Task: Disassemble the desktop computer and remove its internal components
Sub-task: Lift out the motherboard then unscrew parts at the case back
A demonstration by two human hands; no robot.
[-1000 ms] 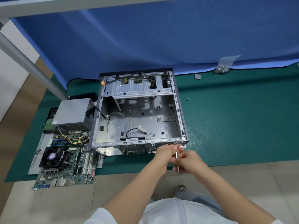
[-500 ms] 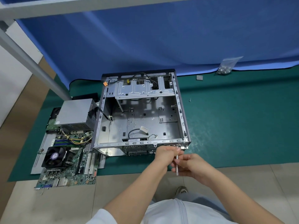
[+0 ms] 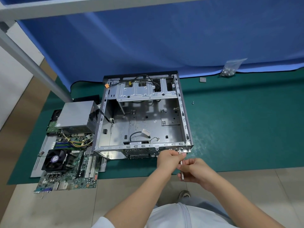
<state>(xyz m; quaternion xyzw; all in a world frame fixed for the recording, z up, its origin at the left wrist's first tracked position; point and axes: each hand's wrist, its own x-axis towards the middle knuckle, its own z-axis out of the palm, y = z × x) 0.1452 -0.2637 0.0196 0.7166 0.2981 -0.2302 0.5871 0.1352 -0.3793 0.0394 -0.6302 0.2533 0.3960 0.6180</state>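
At case (image 3: 184,112) corner, hands unchanged on silver tool (image 3: 181,168).

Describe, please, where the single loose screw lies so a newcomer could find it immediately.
Start at the open computer case on the green mat. Look just right of its right wall, near the far end: the screw lies there alone, tiny and silvery, unlike the bagged screws by the blue cloth.

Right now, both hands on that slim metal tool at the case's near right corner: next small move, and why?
Probably keep turning the slim silver screwdriver: left hand steadies its tip at the grey steel computer case corner bracket, right hand grips the shaft lower down. The screw itself is hidden.
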